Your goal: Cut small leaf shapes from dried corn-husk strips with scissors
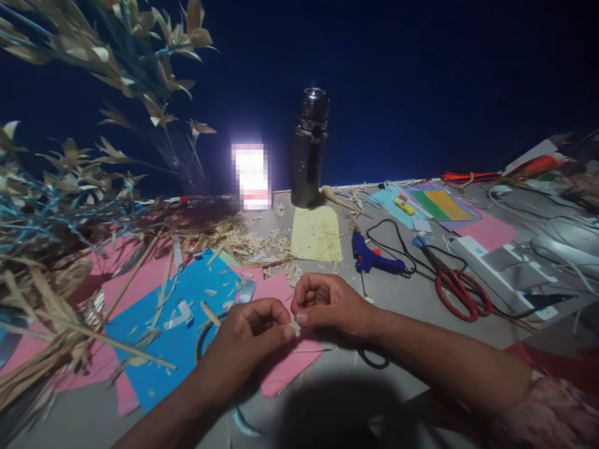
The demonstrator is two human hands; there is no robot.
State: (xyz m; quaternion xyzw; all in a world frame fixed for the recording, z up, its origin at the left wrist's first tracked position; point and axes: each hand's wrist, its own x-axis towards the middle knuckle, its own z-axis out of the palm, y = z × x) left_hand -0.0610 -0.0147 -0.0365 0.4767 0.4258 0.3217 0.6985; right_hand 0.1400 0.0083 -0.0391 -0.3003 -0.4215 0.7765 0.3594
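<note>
My left hand [253, 330] and my right hand [334, 305] meet fingertip to fingertip above the table. Both are closed in a pinch on a small whitish scrap [296, 327]; its material is too small to make out. Beneath them lies a strip of pink paper [290, 371]. Blue paper [187, 296] strewn with dry shavings is to the left of my left hand. A blue glue gun [374, 254] rests just beyond my right hand, and scissors with red handles [461, 290] lie farther right.
A dark flask [309, 156] stands at the back behind a yellow pad [317, 234], beside a bright blurred screen [251, 178]. Dried husk flowers on branches [159, 112] rise at the left. On the right are a white power strip [491, 271], cables and coloured paper sheets [440, 204].
</note>
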